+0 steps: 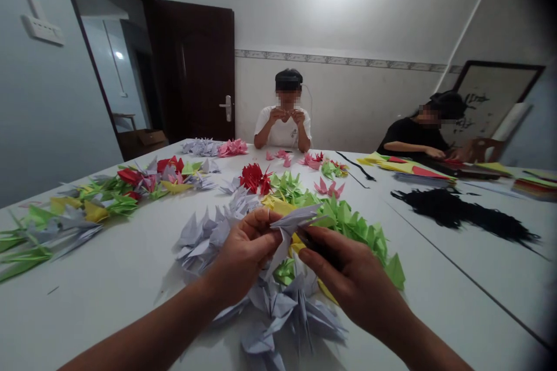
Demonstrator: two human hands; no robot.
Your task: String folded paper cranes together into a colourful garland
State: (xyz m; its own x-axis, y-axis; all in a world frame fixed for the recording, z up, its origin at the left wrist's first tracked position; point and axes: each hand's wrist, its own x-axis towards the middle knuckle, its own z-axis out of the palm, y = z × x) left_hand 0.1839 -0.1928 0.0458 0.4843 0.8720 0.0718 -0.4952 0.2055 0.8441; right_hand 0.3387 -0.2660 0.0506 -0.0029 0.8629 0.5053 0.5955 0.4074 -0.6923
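My left hand (250, 252) pinches a pale lavender folded-paper crane (296, 217) between thumb and fingers, above the table. Close at the crane's right side, my right hand (343, 266) is closed, with a dark slim object (319, 249) partly showing between its fingers; its kind is hidden. Beneath and around both hands lie heaps of paper cranes: lavender cranes (278, 307) in front and to the left, green cranes (348, 217) to the right, with some yellow ones between. A cluster of red cranes (255, 178) sits just beyond.
A garland of mixed-colour cranes (148, 182) stretches along the left of the white table (108, 295). Bundled black cords (465, 211) and stacked coloured paper (418, 171) lie right. One person (282, 124) sits opposite, hands raised; another person (409, 136) works at far right.
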